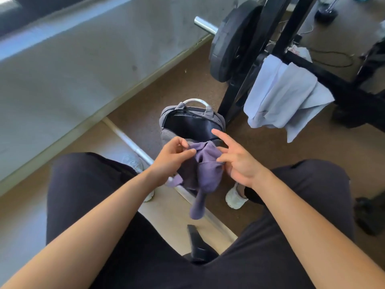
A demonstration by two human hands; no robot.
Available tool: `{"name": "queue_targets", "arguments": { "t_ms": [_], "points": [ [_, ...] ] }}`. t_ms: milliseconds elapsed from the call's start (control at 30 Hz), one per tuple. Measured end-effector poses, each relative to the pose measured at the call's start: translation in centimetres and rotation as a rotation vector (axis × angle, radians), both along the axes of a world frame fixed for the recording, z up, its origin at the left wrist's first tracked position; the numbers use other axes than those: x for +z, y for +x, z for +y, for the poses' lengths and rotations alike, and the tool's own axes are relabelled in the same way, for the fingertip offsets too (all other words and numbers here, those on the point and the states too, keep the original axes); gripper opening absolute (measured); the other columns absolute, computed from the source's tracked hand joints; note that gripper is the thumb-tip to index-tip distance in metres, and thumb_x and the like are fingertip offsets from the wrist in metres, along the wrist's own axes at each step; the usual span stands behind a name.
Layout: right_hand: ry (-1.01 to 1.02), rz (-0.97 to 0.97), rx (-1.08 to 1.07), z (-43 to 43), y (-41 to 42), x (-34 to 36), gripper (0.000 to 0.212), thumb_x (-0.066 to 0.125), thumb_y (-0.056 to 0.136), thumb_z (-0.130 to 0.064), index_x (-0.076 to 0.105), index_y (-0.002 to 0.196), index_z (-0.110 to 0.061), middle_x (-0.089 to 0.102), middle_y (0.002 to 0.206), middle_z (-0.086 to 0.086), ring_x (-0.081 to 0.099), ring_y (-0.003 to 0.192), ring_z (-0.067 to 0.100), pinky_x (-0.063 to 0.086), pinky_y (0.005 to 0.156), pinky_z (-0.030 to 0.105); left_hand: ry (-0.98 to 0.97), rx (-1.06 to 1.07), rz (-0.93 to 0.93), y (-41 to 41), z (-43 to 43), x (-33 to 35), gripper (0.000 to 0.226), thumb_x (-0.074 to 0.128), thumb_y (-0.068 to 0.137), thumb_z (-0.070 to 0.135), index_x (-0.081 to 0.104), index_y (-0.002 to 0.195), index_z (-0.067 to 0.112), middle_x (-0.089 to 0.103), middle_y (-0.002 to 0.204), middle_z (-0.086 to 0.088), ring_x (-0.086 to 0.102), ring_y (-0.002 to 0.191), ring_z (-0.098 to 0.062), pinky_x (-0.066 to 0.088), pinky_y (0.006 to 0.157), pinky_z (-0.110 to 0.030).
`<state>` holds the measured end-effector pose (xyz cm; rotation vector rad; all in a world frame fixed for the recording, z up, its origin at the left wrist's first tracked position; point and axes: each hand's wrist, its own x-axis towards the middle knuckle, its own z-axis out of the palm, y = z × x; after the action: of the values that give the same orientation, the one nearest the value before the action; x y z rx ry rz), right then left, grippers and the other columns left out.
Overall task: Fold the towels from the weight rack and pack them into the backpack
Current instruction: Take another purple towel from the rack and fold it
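Black steel of the weight rack [337, 84] fills the upper right of the frame, with a dark weight plate [231, 42] on its bar. A light blue towel [285, 94] hangs draped over the rack's lower rail, right of centre. Just left of it, at mid-frame, a grey backpack [166, 140] stands on the brown floor, its top unzipped and the dark inside showing.

Directly below the backpack's opening, a purple towel [204, 174] hangs bunched between both hands, one corner trailing down toward the person's knees. The left hand [170, 159] pinches the towel's upper left edge between thumb and fingers. The right hand [241, 165] sits at the towel's right edge, index finger extended toward the backpack and the other fingers bent against the cloth; I cannot tell whether they grip it.
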<state>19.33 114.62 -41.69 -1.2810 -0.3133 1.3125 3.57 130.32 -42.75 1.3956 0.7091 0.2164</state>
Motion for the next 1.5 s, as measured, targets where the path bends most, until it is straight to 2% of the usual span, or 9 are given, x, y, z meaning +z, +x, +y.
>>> {"name": "queue_targets", "arguments": {
  "t_ms": [100, 267, 433, 633, 800, 967, 1200, 1367, 1500],
  "points": [
    [0.029, -0.052, 0.026, 0.3, -0.3, 0.1, 0.056, 0.033, 0.091, 0.022, 0.064, 0.125, -0.01, 0.067, 0.125, 0.015, 0.062, 0.118, 0.026, 0.052, 0.089, 0.03, 0.023, -0.145, -0.039, 0.0, 0.0, 0.2, 0.023, 0.06, 0.099, 0.003, 0.062, 0.093, 0.025, 0.054, 0.08, -0.01, 0.046, 0.068, -0.012, 0.036, 0.058, -0.025],
    [0.007, -0.082, 0.005, 0.4, -0.1, -0.3, 0.048, 0.034, 0.09, 0.023, 0.068, 0.11, -0.004, 0.071, 0.108, 0.013, 0.067, 0.103, 0.023, 0.057, 0.084, 0.026, 0.041, -0.314, 0.036, 0.3, 0.2, -0.3, 0.025, 0.054, 0.088, 0.014, 0.076, 0.097, 0.021, 0.069, 0.1, -0.007, 0.059, 0.095, -0.014, 0.047, 0.086, -0.029],
    [0.001, -0.095, 0.005, 0.5, 0.3, 0.0, 0.05, 0.035, 0.092, 0.021, 0.067, 0.118, -0.006, 0.07, 0.118, 0.009, 0.068, 0.111, 0.016, 0.056, 0.086, 0.023, 0.098, -0.451, 0.112, 0.5, -0.2, -0.7, 0.028, 0.05, 0.094, -0.005, 0.073, 0.101, 0.009, 0.069, 0.093, 0.0, 0.061, 0.087, -0.011, 0.052, 0.08, -0.022],
    [-0.023, -0.175, -0.052, 0.7, 1.0, -0.9, 0.053, 0.042, 0.089, 0.02, 0.06, 0.133, -0.004, 0.061, 0.136, 0.015, 0.057, 0.13, 0.023, 0.048, 0.107, 0.034, 0.062, -0.475, 0.129, 0.4, -0.3, -1.4, 0.009, 0.061, 0.09, 0.003, 0.068, 0.088, 0.01, 0.06, 0.074, -0.001, 0.053, 0.072, -0.015, 0.044, 0.067, -0.026],
    [-0.111, -0.255, -0.141, 0.6, 1.1, -0.7, 0.049, 0.05, 0.091, 0.014, 0.06, 0.135, -0.006, 0.062, 0.132, 0.008, 0.057, 0.124, 0.017, 0.048, 0.105, 0.031, 0.074, -0.529, 0.077, 0.4, 0.1, -1.9, 0.003, 0.07, 0.096, 0.011, 0.072, 0.097, 0.013, 0.062, 0.075, -0.003, 0.058, 0.075, -0.017, 0.048, 0.075, -0.034],
    [-0.114, -0.157, -0.2, 0.6, 1.2, -0.6, 0.048, 0.053, 0.093, 0.011, 0.055, 0.139, -0.003, 0.06, 0.132, 0.014, 0.061, 0.122, 0.027, 0.052, 0.105, 0.041, 0.151, -0.525, 0.054, 0.5, 0.0, -2.2, 0.029, 0.071, 0.097, 0.017, 0.068, 0.124, 0.026, 0.052, 0.069, 0.007, 0.051, 0.067, -0.011, 0.043, 0.063, -0.025],
    [-0.052, -0.151, -0.093, 0.4, 0.6, -0.2, 0.059, 0.062, 0.09, 0.013, 0.051, 0.144, -0.007, 0.052, 0.142, 0.012, 0.057, 0.128, 0.023, 0.052, 0.105, 0.038, 0.256, -0.43, 0.0, 0.8, 0.1, -2.4, 0.028, 0.079, 0.088, 0.019, 0.066, 0.114, 0.021, 0.05, 0.066, 0.004, 0.044, 0.062, -0.014, 0.038, 0.058, -0.032],
    [-0.046, -0.349, -0.058, 0.1, 0.8, 0.1, 0.069, 0.057, 0.084, 0.019, 0.05, 0.145, -0.012, 0.05, 0.146, 0.008, 0.057, 0.128, 0.018, 0.05, 0.108, 0.036, 0.343, -0.402, 0.068, 0.7, 0.4, -3.0, 0.027, 0.083, 0.079, 0.034, 0.065, 0.083, 0.014, 0.054, 0.063, 0.006, 0.045, 0.06, -0.013, 0.039, 0.062, -0.031],
    [-0.233, -0.82, -0.025, -0.3, 1.3, 0.6, 0.051, 0.071, 0.085, 0.003, 0.062, 0.131, -0.016, 0.051, 0.131, 0.002, 0.06, 0.114, 0.014, 0.055, 0.101, 0.036, 0.413, -0.375, 0.127, 0.2, 1.5, -3.0, 0.017, 0.083, 0.082, 0.031, 0.07, 0.082, 0.021, 0.059, 0.061, 0.006, 0.049, 0.058, -0.01, 0.043, 0.064, -0.032]
  ]
}}
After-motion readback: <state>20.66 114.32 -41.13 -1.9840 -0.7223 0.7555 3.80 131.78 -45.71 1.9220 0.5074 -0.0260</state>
